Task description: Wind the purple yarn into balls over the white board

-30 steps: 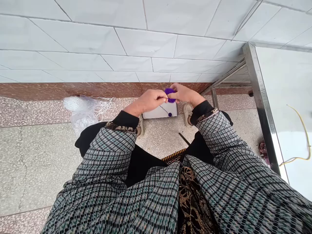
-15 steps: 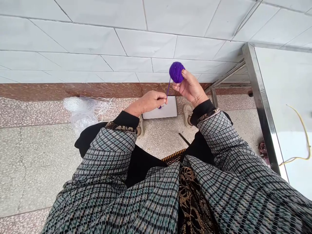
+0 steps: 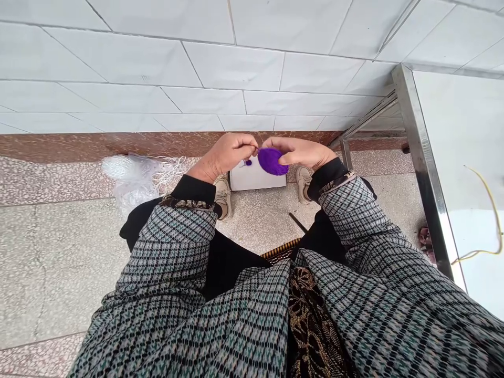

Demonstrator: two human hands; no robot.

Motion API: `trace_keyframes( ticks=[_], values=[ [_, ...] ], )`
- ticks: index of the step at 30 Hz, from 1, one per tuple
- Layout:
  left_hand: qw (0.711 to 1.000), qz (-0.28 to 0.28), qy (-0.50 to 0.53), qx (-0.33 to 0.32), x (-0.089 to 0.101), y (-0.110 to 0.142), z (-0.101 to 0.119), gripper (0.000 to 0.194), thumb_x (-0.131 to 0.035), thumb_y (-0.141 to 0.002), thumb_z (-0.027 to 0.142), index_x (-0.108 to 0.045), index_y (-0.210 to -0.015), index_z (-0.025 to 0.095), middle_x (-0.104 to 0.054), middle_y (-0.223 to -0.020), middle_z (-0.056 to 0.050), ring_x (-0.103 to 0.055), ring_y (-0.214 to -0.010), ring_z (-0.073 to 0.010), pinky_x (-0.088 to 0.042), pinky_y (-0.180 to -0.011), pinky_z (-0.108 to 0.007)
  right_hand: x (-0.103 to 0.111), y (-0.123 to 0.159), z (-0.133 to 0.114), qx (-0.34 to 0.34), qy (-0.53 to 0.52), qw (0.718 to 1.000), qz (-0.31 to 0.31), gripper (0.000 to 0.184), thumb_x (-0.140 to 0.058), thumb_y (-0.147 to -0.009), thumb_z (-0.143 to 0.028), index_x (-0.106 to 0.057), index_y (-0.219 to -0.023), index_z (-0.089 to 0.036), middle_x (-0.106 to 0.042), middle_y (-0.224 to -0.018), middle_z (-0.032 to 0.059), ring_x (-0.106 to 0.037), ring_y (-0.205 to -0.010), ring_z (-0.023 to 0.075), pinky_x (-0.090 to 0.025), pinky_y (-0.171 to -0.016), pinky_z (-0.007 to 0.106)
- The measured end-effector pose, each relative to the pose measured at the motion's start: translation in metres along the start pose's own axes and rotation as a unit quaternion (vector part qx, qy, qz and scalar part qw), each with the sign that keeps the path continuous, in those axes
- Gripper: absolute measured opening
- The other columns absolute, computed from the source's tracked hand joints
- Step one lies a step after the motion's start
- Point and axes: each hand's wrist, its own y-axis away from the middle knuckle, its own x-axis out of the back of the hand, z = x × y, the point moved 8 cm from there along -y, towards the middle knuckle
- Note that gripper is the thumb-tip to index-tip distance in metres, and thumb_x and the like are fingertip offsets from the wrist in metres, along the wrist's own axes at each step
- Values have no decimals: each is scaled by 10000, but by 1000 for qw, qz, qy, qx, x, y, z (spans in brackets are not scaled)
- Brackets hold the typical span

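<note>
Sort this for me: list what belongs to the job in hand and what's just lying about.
In use: purple yarn ball, right hand, left hand, white board.

Lying about: plastic bag of white cord, yellow wire, steel table frame.

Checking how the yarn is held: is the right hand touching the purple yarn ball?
Touching. The head view shows the right hand with its fingers pressed against the right side of the purple yarn ball.

Speckled terrazzo floor (image 3: 59,262): clear plastic bag (image 3: 129,178) of white cord (image 3: 169,170) at left, white board (image 3: 252,181) mid-floor, thin dark rod (image 3: 298,222) nearer. Steel-framed counter (image 3: 464,131) at right, yellow wire (image 3: 492,220) on top.
</note>
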Motion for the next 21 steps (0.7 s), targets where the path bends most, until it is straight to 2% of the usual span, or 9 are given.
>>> trace_keyframes(
  ticks=[2,5,9,12,14,16,17,19,21],
  values=[
    [1000,6,7,9,-2,-2,-4,134,-592,-862,238,-673,-765,192,-618,-692,-6,-596,-691,-173,-483,-735,-313,7,3,-7,51,-45,997,39,539,-945,-890,-437,-600,-1210,-174,-648,-945,-18,-667,-786,118,-556,-674,205],
    [1000,-12,6,12,-13,-4,-4,145,-588,-878,244,-661,-764,193,-618,-700,0,-596,-677,-162,-481,-734,-302,24,5,-13,84,-89,977,173,590,-906,-946,-559,-548,-1257,-207,-625,-985,-21,-692,-816,121,-597,-711,230],
    [998,-64,-22,-1,-32,-2,4,183,-569,-899,260,-679,-770,191,-648,-717,3,-594,-674,-151,-478,-737,-290,44,5,-7,96,-123,932,328,428,-829,-1036,-458,-498,-1202,-245,-630,-1000,-17,-705,-830,121,-648,-762,246],
    [995,-94,-32,-20,-37,2,12,183,-572,-886,258,-699,-774,188,-675,-735,3,-602,-688,-147,-492,-766,-289,54,3,9,31,-68,919,387,450,-880,-970,-299,-467,-1143,-257,-631,-974,-25,-673,-745,111,-610,-649,209],
    [996,-74,-39,-23,-30,3,14,182,-582,-886,256,-718,-790,184,-689,-751,-4,-625,-726,-155,-511,-806,-297,53,-1,22,-54,6,934,353,484,-904,-887,-164,-486,-1116,-248,-627,-907,-29,-627,-673,112,-543,-547,191],
    [998,-31,-45,-16,-17,3,13,180,-592,-889,258,-735,-814,178,-697,-771,-13,-642,-771,-171,-520,-832,-310,40,-6,33,-116,55,961,244,489,-896,-819,-68,-529,-1099,-227,-637,-851,-27,-605,-643,116,-502,-508,190],
    [999,-10,-46,-11,-10,3,11,178,-594,-889,260,-734,-817,176,-693,-774,-15,-642,-785,-179,-520,-836,-316,31,-8,34,-123,57,975,176,485,-894,-800,-51,-551,-1102,-216,-645,-838,-26,-606,-644,118,-502,-515,191],
    [999,25,-41,2,2,1,5,172,-589,-887,262,-716,-809,178,-664,-756,-10,-624,-782,-186,-511,-826,-325,14,-9,28,-80,18,994,69,483,-909,-808,-97,-578,-1144,-199,-659,-856,-26,-627,-676,119,-527,-566,196],
    [998,44,-33,19,8,0,-2,164,-581,-890,266,-692,-799,187,-625,-728,0,-590,-749,-183,-490,-797,-327,9,-8,13,2,-51,997,50,492,-929,-865,-239,-569,-1197,-197,-663,-912,-22,-649,-727,122,-560,-634,212]
  ],
)
